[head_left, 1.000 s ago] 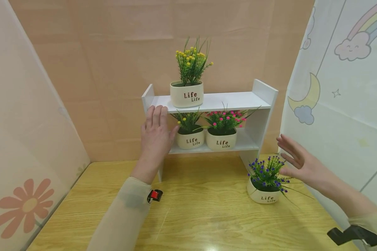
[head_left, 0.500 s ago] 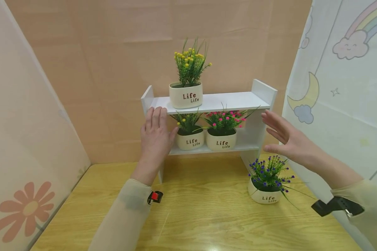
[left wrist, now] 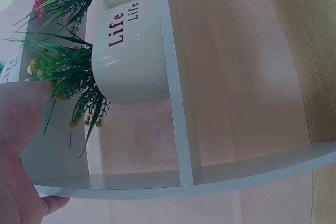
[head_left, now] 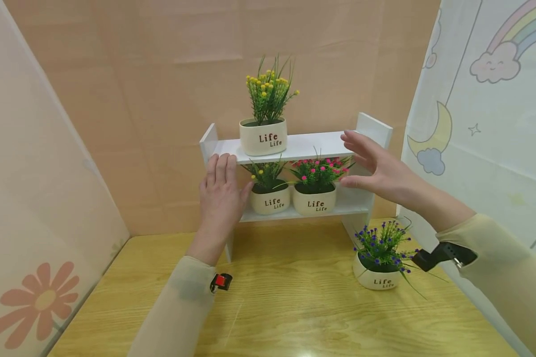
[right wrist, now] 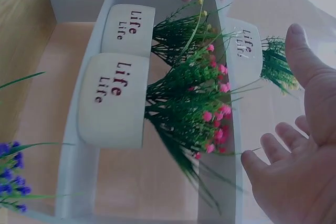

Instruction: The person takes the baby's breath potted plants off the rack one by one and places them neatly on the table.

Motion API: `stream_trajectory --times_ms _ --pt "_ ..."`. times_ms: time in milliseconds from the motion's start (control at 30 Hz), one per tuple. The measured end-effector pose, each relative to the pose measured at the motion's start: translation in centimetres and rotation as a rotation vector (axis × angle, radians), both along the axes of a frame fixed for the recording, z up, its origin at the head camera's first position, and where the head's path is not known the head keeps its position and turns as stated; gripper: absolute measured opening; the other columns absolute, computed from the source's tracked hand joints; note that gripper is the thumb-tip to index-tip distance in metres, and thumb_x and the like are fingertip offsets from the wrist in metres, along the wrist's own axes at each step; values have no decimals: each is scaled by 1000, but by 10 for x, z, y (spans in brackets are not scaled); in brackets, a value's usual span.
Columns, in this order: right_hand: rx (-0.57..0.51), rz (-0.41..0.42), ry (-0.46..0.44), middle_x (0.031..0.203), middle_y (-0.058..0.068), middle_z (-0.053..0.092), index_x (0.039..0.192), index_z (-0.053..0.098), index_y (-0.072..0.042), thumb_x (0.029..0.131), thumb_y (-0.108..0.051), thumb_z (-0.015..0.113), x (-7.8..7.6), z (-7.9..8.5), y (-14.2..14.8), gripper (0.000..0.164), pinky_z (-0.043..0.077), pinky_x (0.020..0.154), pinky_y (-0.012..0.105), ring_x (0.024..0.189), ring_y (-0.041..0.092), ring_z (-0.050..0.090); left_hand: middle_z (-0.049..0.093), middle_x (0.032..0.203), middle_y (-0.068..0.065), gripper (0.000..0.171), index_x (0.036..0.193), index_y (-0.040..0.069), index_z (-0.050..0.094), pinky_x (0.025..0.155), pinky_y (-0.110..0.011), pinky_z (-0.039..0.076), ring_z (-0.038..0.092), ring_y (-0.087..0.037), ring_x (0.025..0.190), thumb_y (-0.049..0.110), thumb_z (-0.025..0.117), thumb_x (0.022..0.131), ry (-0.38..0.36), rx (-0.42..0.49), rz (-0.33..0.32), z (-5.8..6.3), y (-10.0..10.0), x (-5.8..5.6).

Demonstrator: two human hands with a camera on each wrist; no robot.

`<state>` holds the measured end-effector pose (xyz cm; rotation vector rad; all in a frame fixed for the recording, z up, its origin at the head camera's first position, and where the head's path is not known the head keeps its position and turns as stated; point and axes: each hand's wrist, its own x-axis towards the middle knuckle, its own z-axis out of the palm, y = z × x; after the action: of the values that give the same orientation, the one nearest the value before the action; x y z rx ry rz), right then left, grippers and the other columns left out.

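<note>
A white two-tier shelf stands on the wooden table. My left hand rests at its upper left corner, fingers straight against the front edge and thumb apart; in the left wrist view, a fingertip shows outside the side panel. My right hand, empty with fingers and thumb spread, is raised in front of the shelf's right half. One yellow-flowered pot stands on the top board, left of centre. Below it are another yellow-flowered pot and, right beside that, a pink-flowered pot.
A purple-flowered pot stands on the table by the shelf's front right leg, beneath my right forearm. An orange backdrop hangs behind the shelf. Patterned white sheets line both sides.
My right hand has moved left and up, from over the purple-flowered pot to the right part of the upper shelf board. The left hand and the pots have stayed where they were.
</note>
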<state>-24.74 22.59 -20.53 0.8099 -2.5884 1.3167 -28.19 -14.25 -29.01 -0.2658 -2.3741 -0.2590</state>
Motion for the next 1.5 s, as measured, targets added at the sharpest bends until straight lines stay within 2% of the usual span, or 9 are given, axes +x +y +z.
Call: stream_trajectory --times_ms 100,233,467,633,867,1067,1200,1500 --pt "3 -8 -7 181 2 25 178 18 -29 99 -15 86 -6 8 -9 105 30 129 54 165 38 26 26 169 -12 82 164 9 25 116 -62 41 13 -35 164 44 72 108 1 9 -6 0 -1 0" --pt "7 -8 -10 181 2 25 178 18 -30 100 -20 86 -12 15 -21 104 30 128 60 165 41 26 25 169 -11 82 163 9 24 116 -62 40 12 -34 165 44 72 107 -10 13 0 0 -1 1" --pt "3 18 36 181 1 25 178 19 -26 101 -21 85 -18 26 -39 101 28 131 54 165 37 27 24 170 -11 82 164 10 23 117 -62 40 11 -34 165 45 71 108 -24 8 1 1 -1 1" --pt "7 5 53 181 1 24 178 21 -25 101 -28 85 -25 33 -51 100 27 131 53 164 38 29 23 170 -11 82 164 10 23 117 -62 40 10 -34 165 45 71 108 -31 3 0 1 0 1" --pt "12 -1 51 181 0 25 178 22 -23 101 -37 84 -39 39 -65 99 26 132 49 166 28 27 26 168 -12 83 163 9 25 116 -63 42 14 -35 164 43 75 106 -6 7 -2 1 1 1" --pt "17 2 33 182 -1 23 178 21 -24 101 -40 83 -51 41 -76 101 26 132 54 165 32 27 28 167 -12 83 162 8 27 114 -63 43 15 -35 163 41 77 105 22 11 -10 -1 0 1" --pt "13 0 18 182 -2 22 178 19 -23 101 -41 83 -58 41 -82 102 26 132 54 165 36 27 29 168 -13 83 163 8 27 115 -63 42 15 -35 164 41 78 105 26 18 -8 -2 0 0" --pt "14 -26 -6 182 -3 22 178 20 -23 101 -41 84 -72 45 -96 102 27 132 50 166 22 25 28 169 -12 83 164 9 26 116 -63 41 13 -34 164 44 74 106 9 8 1 -2 0 -1"
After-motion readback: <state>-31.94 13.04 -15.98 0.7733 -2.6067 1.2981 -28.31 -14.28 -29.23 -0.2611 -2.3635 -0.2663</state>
